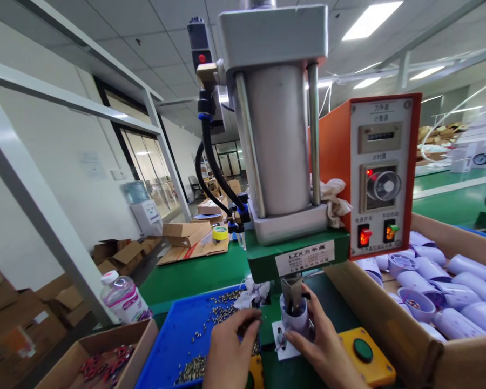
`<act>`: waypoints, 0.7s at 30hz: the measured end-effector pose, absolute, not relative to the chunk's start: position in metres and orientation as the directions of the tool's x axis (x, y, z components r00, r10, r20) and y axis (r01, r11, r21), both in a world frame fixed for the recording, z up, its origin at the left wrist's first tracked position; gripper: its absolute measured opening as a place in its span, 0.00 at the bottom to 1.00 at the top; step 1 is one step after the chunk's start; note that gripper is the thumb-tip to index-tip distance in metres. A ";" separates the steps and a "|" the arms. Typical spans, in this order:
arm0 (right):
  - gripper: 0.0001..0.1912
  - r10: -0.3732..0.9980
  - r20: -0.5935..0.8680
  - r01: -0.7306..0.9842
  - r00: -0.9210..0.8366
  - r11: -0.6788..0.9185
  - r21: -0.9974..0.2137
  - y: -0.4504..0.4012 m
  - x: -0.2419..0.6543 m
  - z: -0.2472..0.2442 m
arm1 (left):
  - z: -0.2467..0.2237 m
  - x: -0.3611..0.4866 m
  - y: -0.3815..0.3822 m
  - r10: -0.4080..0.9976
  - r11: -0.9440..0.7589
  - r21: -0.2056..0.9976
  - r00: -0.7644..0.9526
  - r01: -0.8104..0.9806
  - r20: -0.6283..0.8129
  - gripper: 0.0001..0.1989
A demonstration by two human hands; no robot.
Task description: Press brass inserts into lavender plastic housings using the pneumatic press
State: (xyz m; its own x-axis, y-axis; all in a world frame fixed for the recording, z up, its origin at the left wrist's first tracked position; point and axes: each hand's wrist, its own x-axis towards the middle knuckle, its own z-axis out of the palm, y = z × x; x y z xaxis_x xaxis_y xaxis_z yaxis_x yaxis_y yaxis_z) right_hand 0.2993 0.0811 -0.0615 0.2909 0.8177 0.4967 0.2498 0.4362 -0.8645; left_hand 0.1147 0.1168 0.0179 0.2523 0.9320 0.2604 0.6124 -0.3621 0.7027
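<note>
My right hand [322, 340] is wrapped round a white plastic cup-shaped housing [294, 319], which stands upright under the press [281, 140]. The press's metal tool [292, 292] reaches down into the housing's open top. Beneath it lies a white plate [284, 346] on the green base. Just left of the housing, my left hand [233, 346] has its fingertips pinched together beside the blue tray [168, 335]; whatever they hold is hidden. Small metal pieces [192, 370] are scattered and heaped in that tray.
An orange control box [383, 178] stands behind on the right, above a carton [389, 324] of white plastic housings [449, 294]. A yellow box with a green button [363, 350] sits by my right wrist. At left are a carton of red parts [105, 364] and a bottle [125, 297].
</note>
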 end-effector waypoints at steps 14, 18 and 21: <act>0.30 0.846 0.454 0.232 0.280 0.399 -0.887 0.085 0.294 -0.062 | 0.076 0.193 0.136 0.798 -0.555 0.440 0.602 0.705 0.042 0.11; 0.31 0.855 0.437 0.200 0.279 0.394 -0.897 0.086 0.294 -0.064 | 0.080 0.196 0.138 0.777 -0.588 0.394 0.628 0.707 0.033 0.05; 0.31 0.849 0.441 0.204 0.291 0.396 -0.895 0.084 0.294 -0.063 | 0.081 0.195 0.138 0.772 -0.593 0.404 0.634 0.696 0.042 0.04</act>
State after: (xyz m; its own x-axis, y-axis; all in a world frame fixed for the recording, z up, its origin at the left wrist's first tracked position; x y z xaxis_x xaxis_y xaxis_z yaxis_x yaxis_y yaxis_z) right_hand 0.2941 0.0839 -0.0634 0.2910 0.8488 0.4415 0.2037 0.3959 -0.8954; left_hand 0.1950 0.1383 0.0809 0.6338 0.7724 0.0425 0.6960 -0.5933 0.4044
